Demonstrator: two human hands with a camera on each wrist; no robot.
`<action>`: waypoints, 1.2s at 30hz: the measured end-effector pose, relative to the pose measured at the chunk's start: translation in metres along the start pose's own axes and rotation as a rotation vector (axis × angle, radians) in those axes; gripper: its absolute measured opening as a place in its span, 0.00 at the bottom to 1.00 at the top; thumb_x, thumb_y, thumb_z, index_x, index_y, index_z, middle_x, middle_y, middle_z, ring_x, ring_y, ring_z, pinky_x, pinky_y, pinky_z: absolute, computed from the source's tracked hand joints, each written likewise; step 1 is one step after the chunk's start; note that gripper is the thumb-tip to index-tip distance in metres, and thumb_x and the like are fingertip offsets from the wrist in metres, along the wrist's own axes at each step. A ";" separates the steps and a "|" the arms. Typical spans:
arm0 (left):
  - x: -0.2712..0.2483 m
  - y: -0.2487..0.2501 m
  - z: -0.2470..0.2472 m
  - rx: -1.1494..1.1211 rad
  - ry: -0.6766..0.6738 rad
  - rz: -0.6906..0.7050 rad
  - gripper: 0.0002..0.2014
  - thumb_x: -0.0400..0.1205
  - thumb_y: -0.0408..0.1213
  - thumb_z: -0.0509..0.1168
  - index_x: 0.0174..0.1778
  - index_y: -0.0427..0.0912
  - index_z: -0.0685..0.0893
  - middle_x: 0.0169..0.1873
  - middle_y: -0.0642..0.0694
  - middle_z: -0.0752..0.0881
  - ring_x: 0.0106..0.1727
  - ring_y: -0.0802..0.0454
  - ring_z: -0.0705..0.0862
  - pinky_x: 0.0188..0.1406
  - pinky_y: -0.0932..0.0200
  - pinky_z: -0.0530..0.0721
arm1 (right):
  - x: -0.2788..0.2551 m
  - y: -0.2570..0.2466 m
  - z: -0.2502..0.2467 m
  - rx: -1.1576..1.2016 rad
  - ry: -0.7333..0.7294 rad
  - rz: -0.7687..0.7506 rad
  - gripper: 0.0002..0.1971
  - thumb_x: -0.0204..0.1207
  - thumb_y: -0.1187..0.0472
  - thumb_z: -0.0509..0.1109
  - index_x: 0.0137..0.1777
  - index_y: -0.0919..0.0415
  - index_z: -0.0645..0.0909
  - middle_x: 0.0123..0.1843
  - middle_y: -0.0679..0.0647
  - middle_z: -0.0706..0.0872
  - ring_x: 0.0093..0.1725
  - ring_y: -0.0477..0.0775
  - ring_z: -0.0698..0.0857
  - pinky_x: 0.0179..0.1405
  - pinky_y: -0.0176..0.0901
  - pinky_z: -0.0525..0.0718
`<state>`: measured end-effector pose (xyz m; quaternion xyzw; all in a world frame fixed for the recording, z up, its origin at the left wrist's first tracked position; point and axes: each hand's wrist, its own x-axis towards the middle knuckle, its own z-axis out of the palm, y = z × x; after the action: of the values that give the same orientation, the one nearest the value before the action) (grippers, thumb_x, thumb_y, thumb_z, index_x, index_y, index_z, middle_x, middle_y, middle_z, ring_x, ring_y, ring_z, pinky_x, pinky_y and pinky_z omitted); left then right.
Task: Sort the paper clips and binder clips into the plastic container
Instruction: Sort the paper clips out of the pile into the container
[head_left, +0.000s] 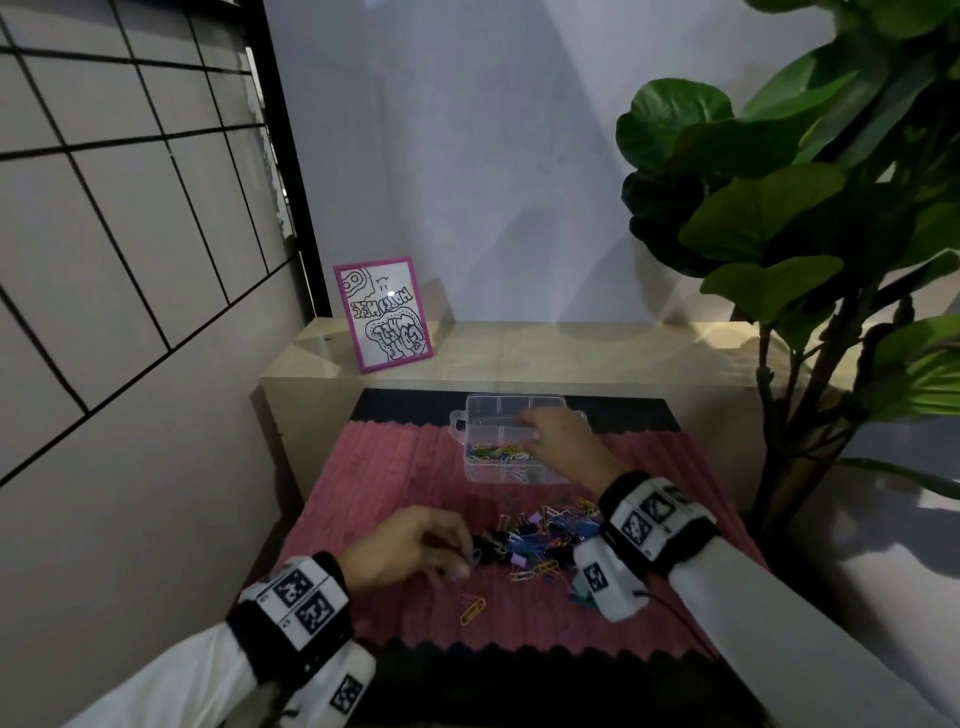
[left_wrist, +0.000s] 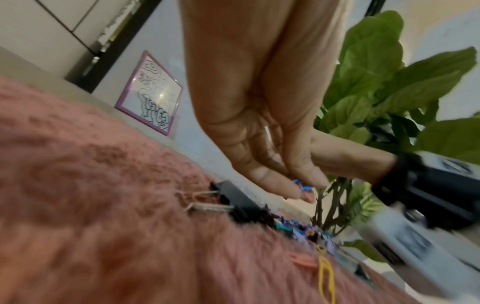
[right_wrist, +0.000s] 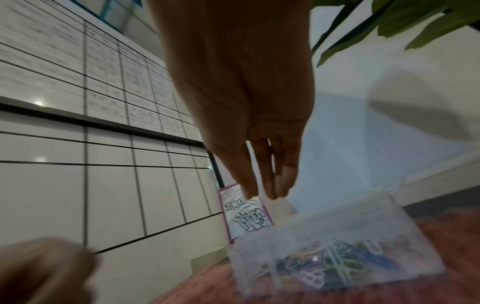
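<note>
A clear plastic container (head_left: 480, 415) with dividers stands at the far end of the pink mat (head_left: 395, 467); one compartment holds coloured paper clips (head_left: 498, 452). My right hand (head_left: 524, 431) hovers over it with fingers (right_wrist: 283, 181) straight, holding nothing. A mixed pile of paper clips and binder clips (head_left: 535, 535) lies mid-mat. My left hand (head_left: 462, 561) is at the pile's left edge, fingertips (left_wrist: 293, 191) pinching a small blue clip (left_wrist: 302, 186). Black binder clips (left_wrist: 233, 199) lie just beneath it. A yellow paper clip (head_left: 472, 609) sits apart, nearer me.
A pink-framed drawing (head_left: 382, 314) leans on the beige ledge (head_left: 571, 348) behind the mat. A large leafy plant (head_left: 805, 234) stands to the right. A tiled wall (head_left: 130, 260) closes off the left side.
</note>
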<state>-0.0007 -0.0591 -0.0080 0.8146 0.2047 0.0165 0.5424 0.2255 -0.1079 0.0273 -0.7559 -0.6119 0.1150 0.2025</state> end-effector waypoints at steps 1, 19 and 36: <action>0.000 -0.001 -0.005 -0.030 0.017 -0.004 0.07 0.75 0.27 0.69 0.40 0.44 0.83 0.31 0.55 0.88 0.35 0.60 0.86 0.35 0.65 0.86 | -0.012 -0.005 0.001 0.023 0.003 -0.070 0.13 0.78 0.67 0.64 0.62 0.65 0.80 0.60 0.62 0.85 0.56 0.56 0.85 0.55 0.44 0.81; 0.112 0.036 -0.075 0.371 0.224 0.052 0.07 0.74 0.21 0.67 0.47 0.30 0.84 0.40 0.38 0.88 0.26 0.73 0.83 0.32 0.75 0.82 | -0.098 -0.001 0.051 -0.314 -0.142 -0.209 0.07 0.73 0.73 0.61 0.47 0.62 0.75 0.53 0.58 0.77 0.55 0.60 0.78 0.38 0.52 0.76; 0.051 0.039 -0.047 0.512 0.105 0.113 0.12 0.79 0.26 0.63 0.54 0.42 0.85 0.49 0.47 0.89 0.44 0.57 0.87 0.51 0.68 0.83 | -0.054 0.019 -0.016 0.458 0.022 0.009 0.08 0.72 0.71 0.72 0.37 0.57 0.83 0.32 0.48 0.87 0.29 0.36 0.84 0.31 0.25 0.80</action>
<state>0.0465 -0.0129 0.0364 0.9335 0.1840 0.0367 0.3056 0.2363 -0.1662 0.0289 -0.6942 -0.5642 0.2432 0.3750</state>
